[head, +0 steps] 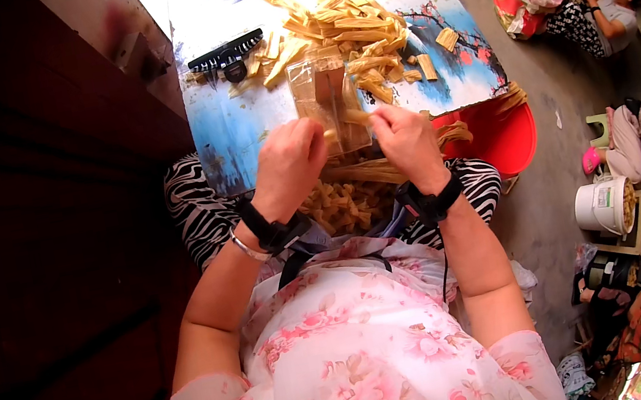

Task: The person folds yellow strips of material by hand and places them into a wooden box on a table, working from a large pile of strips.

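My left hand is closed at the table's near edge, with a small pale piece by its fingers; whether it grips that piece I cannot tell. My right hand pinches the end of a yellowish dried strip, probably husk or a similar material. Between and beyond both hands lies a block wrapped in clear plastic or tape, partly behind the strip. A heap of folded yellowish strips covers the table beyond it. More pieces lie below the hands, between my knees.
A black patterned clamp-like object lies on the painted tabletop at left. A red bucket with long strips stands under the table's right edge. A white bucket stands farther right, near several seated people.
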Demonstrator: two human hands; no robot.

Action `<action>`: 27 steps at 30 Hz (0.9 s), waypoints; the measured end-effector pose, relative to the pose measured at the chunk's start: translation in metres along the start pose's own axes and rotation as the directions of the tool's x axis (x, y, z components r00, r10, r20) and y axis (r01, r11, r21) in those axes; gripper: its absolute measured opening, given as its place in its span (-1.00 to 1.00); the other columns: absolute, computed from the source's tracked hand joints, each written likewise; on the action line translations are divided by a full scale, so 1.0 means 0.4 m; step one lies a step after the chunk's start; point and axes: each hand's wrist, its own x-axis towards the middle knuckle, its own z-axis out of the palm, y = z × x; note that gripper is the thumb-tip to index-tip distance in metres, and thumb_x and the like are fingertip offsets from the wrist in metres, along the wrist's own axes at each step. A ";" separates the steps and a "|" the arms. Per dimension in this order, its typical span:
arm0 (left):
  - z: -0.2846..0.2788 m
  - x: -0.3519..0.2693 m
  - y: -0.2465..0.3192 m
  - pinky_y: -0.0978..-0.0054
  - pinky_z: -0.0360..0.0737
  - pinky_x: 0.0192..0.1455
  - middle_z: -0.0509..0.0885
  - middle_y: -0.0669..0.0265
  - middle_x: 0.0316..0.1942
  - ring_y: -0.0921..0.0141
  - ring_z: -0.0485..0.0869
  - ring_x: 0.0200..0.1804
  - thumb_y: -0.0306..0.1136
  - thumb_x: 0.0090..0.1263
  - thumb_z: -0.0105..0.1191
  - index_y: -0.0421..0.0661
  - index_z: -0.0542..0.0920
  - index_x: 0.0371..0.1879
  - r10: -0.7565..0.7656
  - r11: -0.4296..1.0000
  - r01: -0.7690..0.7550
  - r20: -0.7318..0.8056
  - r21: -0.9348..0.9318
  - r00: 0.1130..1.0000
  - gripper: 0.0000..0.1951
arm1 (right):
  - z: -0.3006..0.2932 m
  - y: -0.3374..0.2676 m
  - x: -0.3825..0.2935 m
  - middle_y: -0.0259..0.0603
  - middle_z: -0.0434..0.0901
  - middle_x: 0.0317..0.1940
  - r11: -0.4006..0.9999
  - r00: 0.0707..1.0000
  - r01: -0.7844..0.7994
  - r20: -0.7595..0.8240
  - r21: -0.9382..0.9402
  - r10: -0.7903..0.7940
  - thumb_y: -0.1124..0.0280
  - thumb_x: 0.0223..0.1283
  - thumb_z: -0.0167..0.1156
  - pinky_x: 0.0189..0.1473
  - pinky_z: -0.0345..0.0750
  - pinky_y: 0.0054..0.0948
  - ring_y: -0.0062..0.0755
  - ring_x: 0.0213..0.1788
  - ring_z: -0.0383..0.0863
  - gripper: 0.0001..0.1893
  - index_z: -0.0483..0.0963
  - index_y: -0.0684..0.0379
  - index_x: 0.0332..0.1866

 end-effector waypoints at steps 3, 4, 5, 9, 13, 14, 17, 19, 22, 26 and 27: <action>-0.023 -0.032 0.012 0.36 0.51 -0.30 0.55 0.22 -0.45 0.20 0.54 -0.35 -0.56 0.07 0.13 -0.15 0.52 -0.37 -0.093 0.987 0.065 0.190 0.150 0.977 -0.85 | -0.021 0.044 -0.016 0.00 0.55 -0.53 0.973 0.991 -0.081 -0.119 -0.216 0.057 0.27 0.18 0.06 -0.38 0.46 -0.21 0.04 -0.42 0.55 -0.78 0.55 0.18 -0.36; -0.029 -0.037 0.021 0.36 0.51 -0.30 0.55 0.22 -0.45 0.20 0.54 -0.35 -0.56 0.07 0.13 -0.15 0.52 -0.37 -0.083 0.988 0.057 0.184 0.147 0.979 -0.85 | -0.037 0.053 -0.028 0.00 0.54 -0.55 0.960 0.982 -0.135 -0.160 -0.243 0.098 0.26 0.18 0.06 -0.40 0.45 -0.21 0.03 -0.44 0.56 -0.78 0.55 0.17 -0.36; -0.035 -0.044 0.029 0.35 0.52 -0.27 0.55 0.21 -0.37 0.20 0.54 -0.30 -0.57 0.06 0.13 -0.14 0.53 -0.35 0.014 0.994 -0.029 0.143 0.103 0.990 -0.84 | -0.056 0.030 -0.047 -0.04 0.55 -0.57 0.973 0.976 -0.217 -0.037 -0.072 0.215 0.28 0.22 0.04 -0.40 0.46 -0.30 -0.17 -0.48 0.59 -0.77 0.56 0.21 -0.30; -0.046 -0.060 0.120 0.39 0.55 -0.12 0.47 0.14 0.00 0.22 0.54 -0.14 -0.58 0.04 0.11 -0.13 0.55 -0.10 0.210 0.970 -0.224 0.130 0.098 0.969 -0.64 | -0.036 -0.041 -0.143 -0.40 0.52 -0.39 0.777 0.942 -0.293 0.307 0.558 0.135 0.36 0.32 -0.01 -0.32 0.41 -0.64 -0.72 -0.37 0.43 -0.75 0.48 0.29 -0.06; -0.076 -0.054 0.113 0.41 0.55 -0.09 0.56 0.21 -0.13 0.26 0.56 -0.15 -0.55 0.04 0.05 -0.17 0.54 -0.12 0.349 0.917 -0.386 0.266 0.103 0.899 -0.66 | -0.056 -0.050 -0.165 -0.49 0.43 -0.46 0.783 0.861 -0.344 0.507 0.518 0.043 0.38 0.31 0.04 -0.35 0.34 -0.71 -0.77 -0.41 0.33 -0.84 0.47 0.25 -0.16; -0.094 -0.046 0.110 0.41 0.55 -0.11 0.58 0.23 -0.19 0.26 0.57 -0.16 -0.56 0.04 0.06 -0.17 0.54 -0.15 0.363 0.907 -0.404 0.270 0.115 0.892 -0.68 | -0.080 -0.042 -0.164 -0.49 0.44 -0.48 0.819 0.812 -0.353 0.583 0.452 0.028 0.37 0.30 0.06 -0.34 0.34 -0.71 -0.77 -0.41 0.34 -0.84 0.48 0.24 -0.18; -0.109 -0.068 0.073 0.42 0.55 -0.20 0.60 0.26 -0.30 0.27 0.58 -0.21 -0.55 0.08 0.10 -0.15 0.55 -0.23 0.228 0.946 -0.268 0.218 0.182 0.949 -0.76 | -0.115 -0.036 -0.182 -0.45 0.51 -0.42 0.628 0.622 -0.627 0.782 0.461 0.046 0.40 0.29 0.07 -0.31 0.38 -0.72 -0.77 -0.41 0.40 -0.82 0.51 0.26 -0.14; -0.086 -0.104 0.072 0.42 0.55 -0.25 0.60 0.27 -0.37 0.28 0.59 -0.27 -0.52 0.13 0.09 -0.16 0.55 -0.27 0.145 0.969 -0.200 0.322 0.144 0.936 -0.83 | -0.107 -0.035 -0.187 -0.42 0.54 -0.38 0.414 0.718 -0.635 0.696 0.653 0.001 0.43 0.29 0.05 -0.29 0.41 -0.71 -0.77 -0.39 0.42 -0.81 0.50 0.27 -0.09; -0.048 -0.180 0.097 0.45 0.51 -0.41 0.53 0.33 -0.59 0.46 0.53 -0.52 -0.41 0.35 0.03 -0.20 0.56 -0.34 -0.085 0.913 0.329 0.673 -0.243 0.734 -0.89 | -0.056 -0.031 -0.178 -0.23 0.60 -0.20 0.433 0.867 -0.470 0.494 0.769 0.063 0.54 0.25 -0.01 -0.17 0.50 -0.58 -0.54 -0.28 0.56 -0.72 0.44 0.31 0.05; -0.051 -0.123 0.110 0.64 0.37 -0.53 0.50 0.45 -0.63 0.62 0.38 -0.61 -0.35 0.41 -0.03 -0.19 0.56 -0.42 -0.323 0.161 0.945 0.890 -0.283 0.322 -0.80 | 0.043 -0.038 -0.222 0.03 0.56 -0.16 0.900 0.896 0.409 0.123 0.153 -0.428 0.61 0.06 -0.02 -0.10 0.50 -0.30 -0.05 -0.11 0.55 -0.65 0.40 0.27 0.02; -0.056 -0.124 0.089 0.72 0.34 -0.52 0.52 0.43 -0.57 0.65 0.39 -0.57 -0.36 0.40 -0.03 -0.17 0.56 -0.32 -0.231 0.141 0.951 0.925 -0.274 0.300 -0.85 | 0.041 -0.019 -0.222 -0.03 0.57 -0.20 0.909 0.890 0.380 0.200 0.168 -0.409 0.58 0.11 -0.01 -0.16 0.50 -0.34 -0.14 -0.18 0.57 -0.71 0.39 0.29 -0.01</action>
